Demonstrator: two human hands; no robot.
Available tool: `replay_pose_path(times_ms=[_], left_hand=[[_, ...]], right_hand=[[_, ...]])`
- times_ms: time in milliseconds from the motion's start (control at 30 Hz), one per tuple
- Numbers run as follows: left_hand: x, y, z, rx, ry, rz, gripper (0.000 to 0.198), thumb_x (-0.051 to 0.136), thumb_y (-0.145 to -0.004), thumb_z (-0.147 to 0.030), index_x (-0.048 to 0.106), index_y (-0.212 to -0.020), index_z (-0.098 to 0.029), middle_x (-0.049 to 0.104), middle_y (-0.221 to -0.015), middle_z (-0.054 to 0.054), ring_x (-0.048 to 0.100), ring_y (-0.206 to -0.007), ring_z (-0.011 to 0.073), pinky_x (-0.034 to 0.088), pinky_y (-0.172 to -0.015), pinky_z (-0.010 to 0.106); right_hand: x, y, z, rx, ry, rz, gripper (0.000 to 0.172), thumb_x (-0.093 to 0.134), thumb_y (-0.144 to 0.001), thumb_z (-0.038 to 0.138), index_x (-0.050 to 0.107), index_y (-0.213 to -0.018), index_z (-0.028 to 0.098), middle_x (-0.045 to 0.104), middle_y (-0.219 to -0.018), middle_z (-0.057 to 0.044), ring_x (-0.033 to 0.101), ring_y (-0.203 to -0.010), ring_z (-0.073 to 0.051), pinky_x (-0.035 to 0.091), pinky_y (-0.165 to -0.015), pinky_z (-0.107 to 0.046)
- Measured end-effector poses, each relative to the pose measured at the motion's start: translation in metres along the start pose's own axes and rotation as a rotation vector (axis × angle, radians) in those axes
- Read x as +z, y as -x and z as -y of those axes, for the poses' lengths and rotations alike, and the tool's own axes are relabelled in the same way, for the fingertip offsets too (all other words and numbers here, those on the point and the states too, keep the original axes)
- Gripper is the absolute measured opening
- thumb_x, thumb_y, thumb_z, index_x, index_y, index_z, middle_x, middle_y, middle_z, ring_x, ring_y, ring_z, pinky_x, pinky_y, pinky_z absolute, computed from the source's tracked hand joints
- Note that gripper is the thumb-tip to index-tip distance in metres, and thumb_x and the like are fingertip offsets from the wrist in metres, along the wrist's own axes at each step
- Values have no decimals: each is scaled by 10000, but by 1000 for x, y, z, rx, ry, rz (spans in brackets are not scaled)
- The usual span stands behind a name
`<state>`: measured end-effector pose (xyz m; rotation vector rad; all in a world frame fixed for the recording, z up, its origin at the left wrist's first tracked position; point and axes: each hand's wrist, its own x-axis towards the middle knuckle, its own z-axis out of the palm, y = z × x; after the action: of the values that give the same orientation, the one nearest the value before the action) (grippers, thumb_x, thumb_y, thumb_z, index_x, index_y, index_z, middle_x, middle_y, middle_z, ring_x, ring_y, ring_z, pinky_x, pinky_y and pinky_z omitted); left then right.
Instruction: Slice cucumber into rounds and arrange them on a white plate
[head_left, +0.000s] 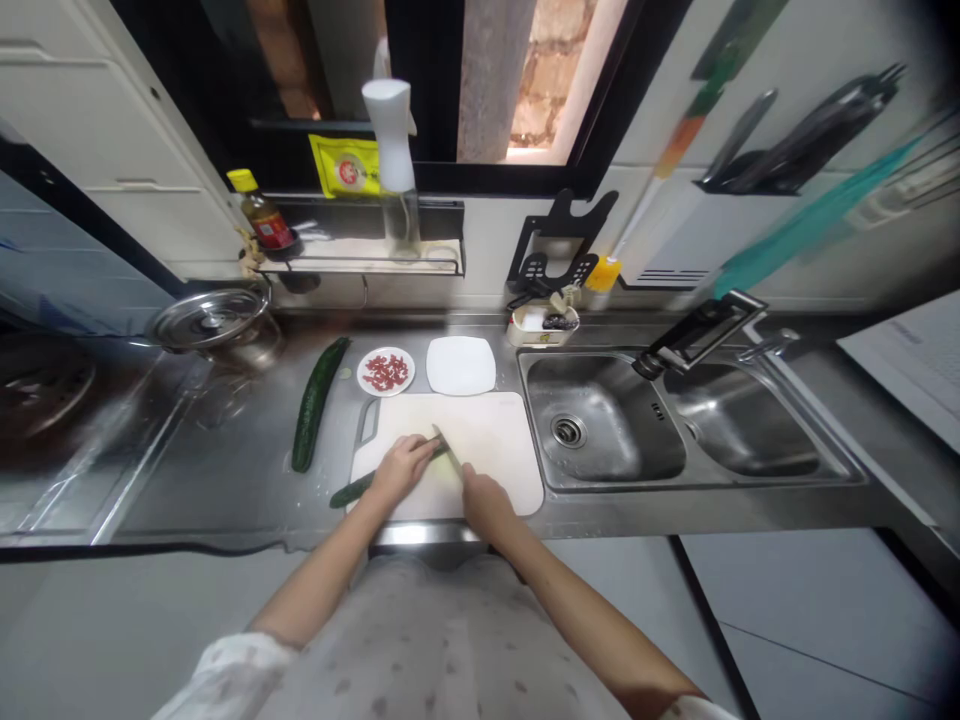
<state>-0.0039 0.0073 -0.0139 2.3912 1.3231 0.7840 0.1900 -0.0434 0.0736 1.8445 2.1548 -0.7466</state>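
On the white cutting board (510, 450) lies a dark green cucumber (351, 492), its left end jutting past the board's edge. My left hand (405, 466) is closed over the cucumber near its right end. A knife (448, 449) is gripped by the handle in my right hand (486, 502). Its blade slants up to the left, right at the cucumber's end beside my left fingertips. Pale green pieces, too blurred to make out, lie by the blade. Left of the board, a second, whole cucumber (318, 405) rests on the steel counter.
Behind the board stand a small plate (366, 377) of chopped reddish pieces and a white square plate (460, 366). A double sink (607, 470) with a black faucet (675, 340) is at the right. A lidded steel pot (251, 335) stands at the left. Bottles line the sill shelf (360, 255).
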Motion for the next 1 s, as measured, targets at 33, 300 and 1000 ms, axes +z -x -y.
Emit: replay_pose_path(times_ms=[33, 300, 1000], left_hand=[[0, 0, 1, 0, 3, 2, 330, 472, -942, -251, 620, -1236, -262, 626, -1018, 73, 563, -941, 183, 490, -846, 334], [2, -2, 6, -4, -2, 26, 320, 470, -944, -265, 629, -1221, -250, 631, -1003, 72, 561, -925, 181, 483, -834, 325], [-2, -4, 4, 0, 5, 32, 318, 470, -947, -280, 640, -1214, -249, 638, -1009, 78, 565, -928, 182, 482, -839, 328]], right_hand=[[0, 2, -1, 0, 1, 3, 410, 330, -893, 54, 453, -1279, 116, 668, -971, -164, 639, -961, -229, 459, -805, -309], [-1, -1, 1, -9, -7, -4, 366, 344, -902, 84, 463, -1247, 117, 661, -956, -151, 632, -976, -227, 453, -807, -299], [-7, -41, 19, -44, -55, -60, 385, 332, -899, 62, 478, -1249, 130, 674, -995, -144, 644, -995, -198, 469, -828, -279]])
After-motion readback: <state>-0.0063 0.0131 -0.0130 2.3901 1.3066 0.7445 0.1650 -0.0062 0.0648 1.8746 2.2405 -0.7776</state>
